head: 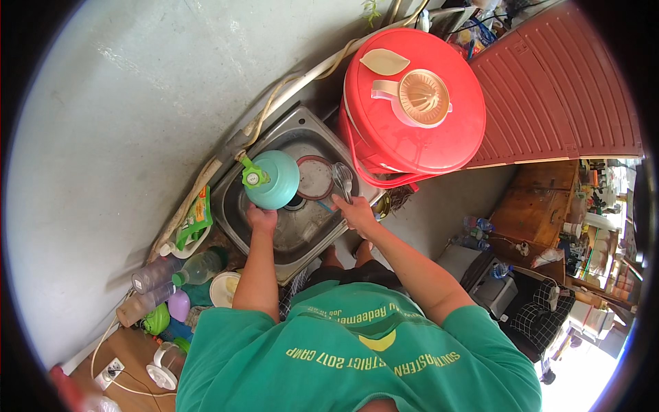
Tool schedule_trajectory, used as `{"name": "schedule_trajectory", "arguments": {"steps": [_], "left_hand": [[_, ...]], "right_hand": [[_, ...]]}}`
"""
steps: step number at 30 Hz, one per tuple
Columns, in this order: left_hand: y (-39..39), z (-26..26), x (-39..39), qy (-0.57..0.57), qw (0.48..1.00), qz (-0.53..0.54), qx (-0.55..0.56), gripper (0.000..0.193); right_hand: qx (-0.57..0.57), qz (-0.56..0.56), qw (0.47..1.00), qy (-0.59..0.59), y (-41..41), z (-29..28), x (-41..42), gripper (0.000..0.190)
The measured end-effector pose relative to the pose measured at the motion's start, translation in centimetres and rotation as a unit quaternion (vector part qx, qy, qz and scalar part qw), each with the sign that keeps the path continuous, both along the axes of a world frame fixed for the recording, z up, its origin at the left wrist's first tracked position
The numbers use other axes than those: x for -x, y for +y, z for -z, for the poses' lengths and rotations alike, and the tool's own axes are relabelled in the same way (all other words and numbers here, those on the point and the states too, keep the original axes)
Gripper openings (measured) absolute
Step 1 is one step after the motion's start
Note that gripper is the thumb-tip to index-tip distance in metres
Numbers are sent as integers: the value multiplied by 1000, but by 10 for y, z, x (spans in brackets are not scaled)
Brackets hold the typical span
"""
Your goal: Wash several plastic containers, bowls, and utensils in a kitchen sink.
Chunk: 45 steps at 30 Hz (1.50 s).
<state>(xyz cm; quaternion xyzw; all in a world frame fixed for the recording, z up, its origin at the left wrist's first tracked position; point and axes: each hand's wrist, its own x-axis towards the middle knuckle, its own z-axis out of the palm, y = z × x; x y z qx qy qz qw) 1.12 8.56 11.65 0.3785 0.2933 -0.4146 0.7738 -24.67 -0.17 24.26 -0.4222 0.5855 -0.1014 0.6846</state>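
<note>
My left hand [262, 219] grips the lower edge of a light turquoise bowl [280, 177], tilted under a green-handled tap [253, 177] over the stainless steel sink [298, 257]. Over the sink's right side, my right hand [355, 212] holds several metal spoons [342, 177], their bowls pointing away from me. A round, red-rimmed dish [315, 177] lies in the basin between the turquoise bowl and the spoons. Near my right fingertips is a thin blue item [324, 207]. Part of the drain [295, 203] shows below the turquoise bowl.
A large red lidded bucket [376, 149] stands right of the sink, with a citrus juicer [423, 98] on its lid. Plastic bottles [201, 267], a white container [224, 289] and a green packet [195, 219] crowd the left. A pipe [309, 77] runs along the wall behind.
</note>
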Motion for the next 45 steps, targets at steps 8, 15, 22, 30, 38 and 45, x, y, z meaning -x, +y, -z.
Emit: {"name": "schedule_trajectory", "arguments": {"steps": [8, 15, 22, 30, 38, 45], "left_hand": [[-28, 12, 8, 10, 1000, -12, -1, 42], [-52, -2, 17, -39, 999, 13, -33, 40], [-56, -21, 11, -30, 996, -21, -75, 35], [-35, -14, -7, -26, 998, -22, -56, 41], [-1, -12, -7, 10, 1000, -10, -17, 50], [13, -18, 16, 57, 997, 48, -8, 47]], "right_hand": [[-19, -4, 1000, 15, 3, -9, 6, 41], [-38, 8, 999, 13, 4, -6, 13, 40], [-42, 7, 999, 15, 6, -2, 18, 40], [-42, -4, 999, 14, 9, 2, 16, 39], [-48, -11, 999, -1, 8, 1, 10, 36], [-49, -12, 999, -2, 7, 6, 12, 36]]}}
